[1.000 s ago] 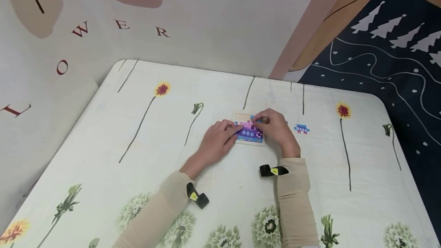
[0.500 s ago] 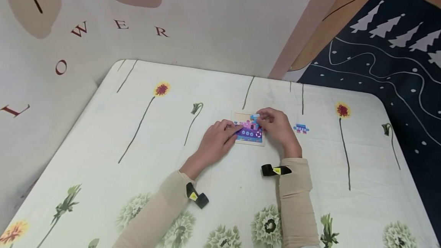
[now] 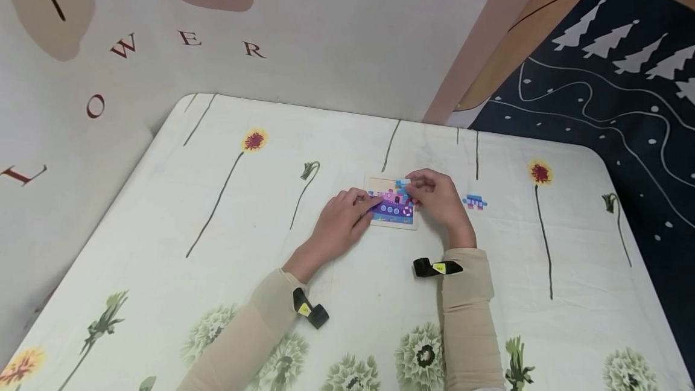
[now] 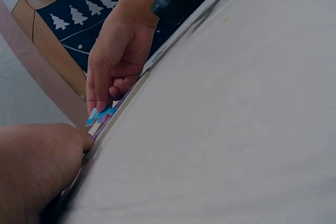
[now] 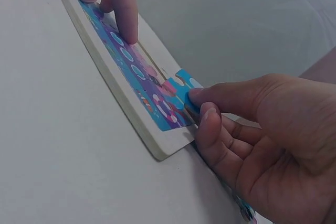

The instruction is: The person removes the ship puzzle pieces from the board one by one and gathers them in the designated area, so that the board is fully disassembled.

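A small jigsaw puzzle in a pale wooden tray (image 3: 399,227) lies on the table, showing a purple and pink ship with round windows. My left hand (image 3: 342,219) rests at its left side; the straight index finger (image 5: 126,22) presses on the picture and the thumb touches the tray's edge. Between thumb and fingers, my right hand (image 3: 438,199) pinches a blue puzzle piece (image 5: 182,83) at the picture's upper right. That piece overlaps the pink part in the right wrist view. My right fingers partly cover it in the head view.
Another blue puzzle piece (image 3: 475,202) with pink bits lies right of the right hand. The white tablecloth (image 3: 353,294) is printed with flowers and stems. Behind the table stands a pale wall (image 3: 336,59) with lettering; a dark panel with white trees (image 3: 624,89) is at right.
My right hand has shifted slightly right from over the picture, and the blue piece it pinches now shows more at the upper right. My left hand has stayed in place.
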`<state>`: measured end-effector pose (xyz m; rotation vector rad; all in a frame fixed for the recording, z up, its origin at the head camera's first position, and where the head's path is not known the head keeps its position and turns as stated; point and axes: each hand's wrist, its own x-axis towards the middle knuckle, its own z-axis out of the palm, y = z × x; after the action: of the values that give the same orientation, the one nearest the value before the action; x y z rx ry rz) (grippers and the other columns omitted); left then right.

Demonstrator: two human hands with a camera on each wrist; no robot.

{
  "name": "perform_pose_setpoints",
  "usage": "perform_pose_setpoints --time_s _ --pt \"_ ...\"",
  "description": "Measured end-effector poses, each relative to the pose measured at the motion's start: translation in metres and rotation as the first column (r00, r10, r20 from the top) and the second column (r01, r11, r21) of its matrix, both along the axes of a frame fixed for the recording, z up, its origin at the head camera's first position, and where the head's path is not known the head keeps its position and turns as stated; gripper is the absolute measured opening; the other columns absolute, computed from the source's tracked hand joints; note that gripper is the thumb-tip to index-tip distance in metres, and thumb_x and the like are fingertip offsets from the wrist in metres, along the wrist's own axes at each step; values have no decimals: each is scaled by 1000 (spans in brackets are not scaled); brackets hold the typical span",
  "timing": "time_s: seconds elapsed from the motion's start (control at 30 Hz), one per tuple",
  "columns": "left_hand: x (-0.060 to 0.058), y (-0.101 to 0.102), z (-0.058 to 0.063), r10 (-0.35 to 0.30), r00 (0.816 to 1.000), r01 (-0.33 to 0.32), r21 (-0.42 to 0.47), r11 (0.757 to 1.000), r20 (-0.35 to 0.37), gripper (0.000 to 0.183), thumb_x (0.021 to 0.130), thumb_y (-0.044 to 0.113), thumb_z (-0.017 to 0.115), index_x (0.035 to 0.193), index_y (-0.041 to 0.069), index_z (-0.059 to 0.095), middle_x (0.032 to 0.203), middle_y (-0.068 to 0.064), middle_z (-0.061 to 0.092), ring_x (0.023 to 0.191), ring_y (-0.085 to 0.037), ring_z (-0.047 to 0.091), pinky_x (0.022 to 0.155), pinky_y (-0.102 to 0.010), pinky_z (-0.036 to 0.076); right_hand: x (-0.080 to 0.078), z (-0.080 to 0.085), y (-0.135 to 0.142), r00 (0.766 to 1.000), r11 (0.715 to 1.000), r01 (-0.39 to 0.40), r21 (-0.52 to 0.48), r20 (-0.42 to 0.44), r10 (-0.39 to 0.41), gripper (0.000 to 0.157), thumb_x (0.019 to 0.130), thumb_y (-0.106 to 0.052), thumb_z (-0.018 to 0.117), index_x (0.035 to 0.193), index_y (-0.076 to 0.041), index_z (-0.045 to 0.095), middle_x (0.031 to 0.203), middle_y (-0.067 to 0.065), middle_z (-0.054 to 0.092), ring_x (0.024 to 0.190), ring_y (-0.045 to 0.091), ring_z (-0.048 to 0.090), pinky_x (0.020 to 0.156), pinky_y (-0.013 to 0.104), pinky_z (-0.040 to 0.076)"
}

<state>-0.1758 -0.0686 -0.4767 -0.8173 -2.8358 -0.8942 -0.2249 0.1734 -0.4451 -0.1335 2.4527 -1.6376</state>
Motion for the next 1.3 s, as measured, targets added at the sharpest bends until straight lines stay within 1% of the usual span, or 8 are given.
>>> perform_pose_setpoints --time_s 0.23,0.4,0.63,0.83,0.93,1.1,1.17,1.3 --pt "-2 2 1 4 1000 -4 12 1000 12 39 107 21 58 146 17 62 129 -7 56 101 -24 51 83 -38 43 -2 -1 1 1000 999 21 -35 9 -21 26 100 -3 66 124 8 66 104 22 66 67 10 61 66 22 54" --pt "-3 3 2 2 1000 -2 6 1000 27 40 107 21 58 147 18 61 129 -7 56 102 -24 51 84 -38 43 -2 0 3 998 998 52 -45 31 -51 27 100 -4 66 124 9 64 102 18 64 67 9 61 65 22 54" --pt "-3 3 2 -5 1000 5 15 1000 25 40 106 20 58 146 17 62 127 -7 56 100 -24 50 83 -38 42 -2 0 3 997 995 69 -76 43 -66 27 100 -3 65 124 10 62 100 14 61 66 8 60 65 22 54" --pt "-4 4 1 -4 1000 4 4 1000 17 39 106 21 58 145 17 62 127 -7 56 100 -23 50 82 -37 42 -2 0 6 996 994 85 -73 36 -83 27 100 -4 66 124 8 63 103 16 64 67 9 62 67 23 55" --pt "-4 4 0 0 1000 0 1 1000 19 40 106 21 59 145 17 62 128 -8 57 101 -24 51 83 -37 43 1 5 11 993 992 115 -57 47 -112 29 100 -8 67 126 5 64 107 18 66 70 10 64 69 24 55" --pt "-2 3 -1 5 1000 -6 11 1000 8 39 106 20 59 144 17 63 128 -8 57 101 -25 52 83 -38 44 9 18 36 983 984 178 11 41 -178 30 100 -14 69 126 2 66 106 16 68 72 11 65 69 24 54" --pt "-1 2 -1 10 1000 -10 11 1000 5 39 106 20 59 144 17 63 128 -8 57 102 -25 52 84 -39 44 13 21 55 980 980 196 36 32 -197 31 100 -14 69 126 2 66 101 9 69 72 10 65 69 24 55" --pt "-1 1 -1 8 1000 -8 10 1000 4 39 106 20 59 144 17 63 128 -8 58 103 -25 53 85 -39 45 22 24 99 968 963 245 111 16 -249 33 101 -16 68 127 3 64 89 -11 70 73 6 65 69 21 55"
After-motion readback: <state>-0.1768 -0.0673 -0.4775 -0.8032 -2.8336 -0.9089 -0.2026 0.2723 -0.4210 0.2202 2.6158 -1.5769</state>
